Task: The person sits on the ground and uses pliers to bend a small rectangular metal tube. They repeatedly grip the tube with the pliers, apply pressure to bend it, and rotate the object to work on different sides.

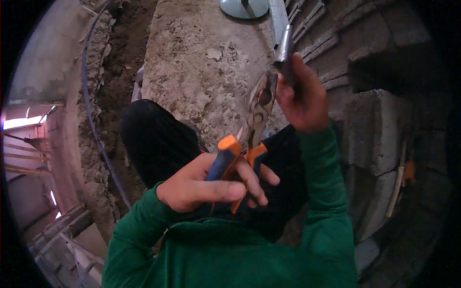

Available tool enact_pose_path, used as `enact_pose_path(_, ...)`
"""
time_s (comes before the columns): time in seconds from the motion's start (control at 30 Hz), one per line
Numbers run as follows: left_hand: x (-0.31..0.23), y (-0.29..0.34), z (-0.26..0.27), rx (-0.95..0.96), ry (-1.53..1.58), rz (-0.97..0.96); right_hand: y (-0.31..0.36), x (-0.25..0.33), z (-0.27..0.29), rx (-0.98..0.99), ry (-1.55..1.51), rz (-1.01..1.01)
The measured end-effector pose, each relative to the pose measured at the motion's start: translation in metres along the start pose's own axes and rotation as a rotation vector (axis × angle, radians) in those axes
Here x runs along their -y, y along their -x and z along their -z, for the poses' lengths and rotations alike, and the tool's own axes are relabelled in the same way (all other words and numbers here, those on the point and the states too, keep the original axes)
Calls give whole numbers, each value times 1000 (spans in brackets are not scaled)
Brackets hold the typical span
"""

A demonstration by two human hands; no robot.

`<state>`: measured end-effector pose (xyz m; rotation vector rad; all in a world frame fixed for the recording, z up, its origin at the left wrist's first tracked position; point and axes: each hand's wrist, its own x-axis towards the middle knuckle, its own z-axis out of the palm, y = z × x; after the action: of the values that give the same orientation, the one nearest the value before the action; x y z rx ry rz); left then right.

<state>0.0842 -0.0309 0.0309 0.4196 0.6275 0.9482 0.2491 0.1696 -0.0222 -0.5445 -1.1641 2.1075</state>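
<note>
My left hand [206, 185] is closed around the blue and orange handles of a pair of pliers [259, 113], with some fingers passing between the handles. The metal head of the pliers points up and away, its jaws close to my right fingers. My right hand [305, 98] grips a short metal piece [286, 43], shiny and tube-like at its far end and dark nearer the fingers. Whether the plier jaws touch that piece or my fingers, I cannot tell.
Rough concrete ground [192, 62] lies ahead of my bent knees. Grey blocks [372, 129] are stacked at the right. A round pale base [244, 8] and a light metal bar [278, 21] are at the far side. A long hose [90, 96] runs along the left.
</note>
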Motion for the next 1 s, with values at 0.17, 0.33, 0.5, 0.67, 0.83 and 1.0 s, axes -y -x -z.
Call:
enact_pose_path(0.17, -12, 7, 6, -347, -362, -286, -14, 0, 20, 198, -591, -211)
enact_pose_path(0.33, -54, -46, 62, -518, -670, -439, -7, -5, 4, 241, -695, -400)
enact_pose_path(0.5, -47, -71, 76, -434, -382, -467, -3, -21, -4, 163, -516, -543)
enact_pose_path(0.67, -42, -74, 88, -480, -322, -389, -1, -25, -9, 147, -435, -600)
enact_pose_path(0.83, -40, -74, 95, -431, -258, -401, -1, -29, -8, 112, -415, -629)
enact_pose_path(1.0, -38, -77, 98, -352, -158, -409, -1, -28, -7, 58, -501, -654)
